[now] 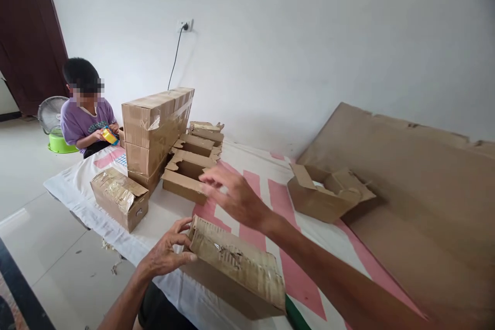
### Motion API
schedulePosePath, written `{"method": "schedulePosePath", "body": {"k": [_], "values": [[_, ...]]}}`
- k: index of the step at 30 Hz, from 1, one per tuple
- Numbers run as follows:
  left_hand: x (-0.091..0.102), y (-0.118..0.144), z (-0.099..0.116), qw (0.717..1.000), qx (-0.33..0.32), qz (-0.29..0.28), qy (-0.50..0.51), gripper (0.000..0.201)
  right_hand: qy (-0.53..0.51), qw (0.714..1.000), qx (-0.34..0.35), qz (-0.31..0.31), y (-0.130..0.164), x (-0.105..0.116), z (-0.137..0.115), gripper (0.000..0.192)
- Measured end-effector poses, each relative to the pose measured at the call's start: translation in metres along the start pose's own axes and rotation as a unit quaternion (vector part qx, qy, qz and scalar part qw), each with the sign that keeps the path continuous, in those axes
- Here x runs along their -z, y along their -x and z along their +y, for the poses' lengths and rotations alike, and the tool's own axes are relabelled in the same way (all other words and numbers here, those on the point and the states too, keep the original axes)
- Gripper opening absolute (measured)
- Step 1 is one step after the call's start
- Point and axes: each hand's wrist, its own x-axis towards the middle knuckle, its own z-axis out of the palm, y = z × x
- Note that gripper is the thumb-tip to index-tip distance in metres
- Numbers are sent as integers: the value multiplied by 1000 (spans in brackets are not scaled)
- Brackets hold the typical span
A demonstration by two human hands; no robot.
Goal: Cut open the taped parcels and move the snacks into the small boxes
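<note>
My left hand [169,250] grips the near-left end of a worn, closed cardboard box [232,263], its fingers over the top edge and its thumb on the side. The box's top is scuffed and torn in the middle. My right hand [235,193] reaches across beyond that box, fingers bent and apart, holding nothing that I can see. Its fingertips are at the right corner of an open cardboard box [181,185]; whether they touch it I cannot tell. More open boxes [199,145] stand in a row behind that one.
Taped boxes form a tall stack [154,129] at the left, with a single taped box [119,198] before it. An open box [328,193] and a large cardboard sheet [417,206] lie right. Across the table [270,175], a person [91,113] holds a yellow-and-blue object [110,136].
</note>
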Motion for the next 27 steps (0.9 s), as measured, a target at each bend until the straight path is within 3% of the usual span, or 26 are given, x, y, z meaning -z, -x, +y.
{"method": "schedulePosePath", "body": {"k": [5,9,13,16,19,22,27], "values": [[-7,1,-2,999,8,29,18,45,-51,997,-51,38,-126,-26,-28,39],[-5,3,-3,1000,-3,14,12,41,-78,982,-131,111,-182,-63,-31,45],[-3,3,-4,1000,-4,5,1,36,-125,975,-119,144,-191,-80,-24,32],[-3,1,-5,1000,-5,5,-1,29,-129,978,-98,134,-179,-74,-15,21],[-5,1,-4,1000,2,8,-2,22,-114,982,-80,124,-170,-65,-10,24],[-7,1,-1,1000,7,16,-3,19,-81,989,-52,111,-176,-66,-15,23],[-10,1,2,1000,0,18,-10,18,-8,994,1,106,-188,-92,-32,22]]}}
